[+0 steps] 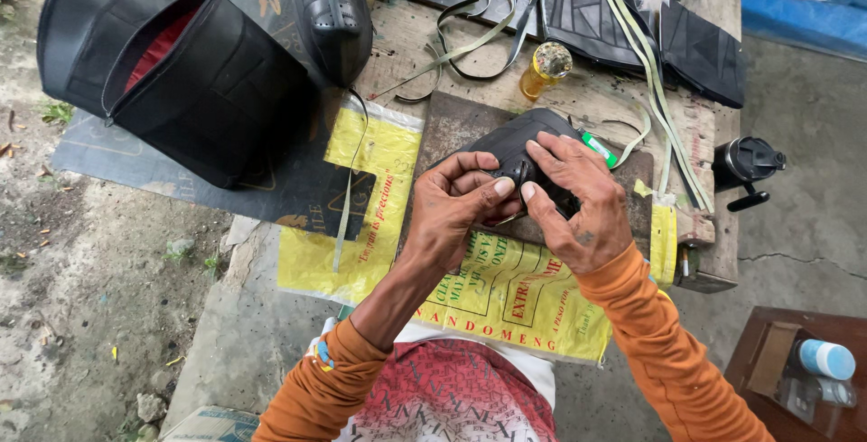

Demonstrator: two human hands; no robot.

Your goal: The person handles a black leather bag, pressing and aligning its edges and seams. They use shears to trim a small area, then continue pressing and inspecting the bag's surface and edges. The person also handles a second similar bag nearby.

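A black leather piece point(517, 148) lies on a dark slab point(452, 126) on the table point(578, 99), and both hands close on it. The left hand point(456, 207) pinches its near edge between thumb and curled fingers; the right hand point(573, 198) presses down on top of it, fingers spread narrow, thumb meeting the left thumb (what lies under the fingertips cannot be told).

Just right of the piece, touching the right hand's knuckles, a small green lighter point(598, 148) pokes out. Beyond the piece stands a small amber bottle point(543, 72), and past that loose olive and black straps point(470, 40) curl across the boards. Further right of the piece, flat black panels point(632, 31) lie at the table's far edge, and a black tool point(748, 164) sits off the table's right side.

Under and near the piece, a yellow printed bag point(506, 293) spreads toward the person. Left of the piece, a large black bag with a red lining point(181, 72) rests on a dark mat point(271, 180), with a black stitched seat-like cover point(332, 9) beside it. Far right and nearer, a brown stand point(777, 379) holds a white-and-blue tube point(826, 359).
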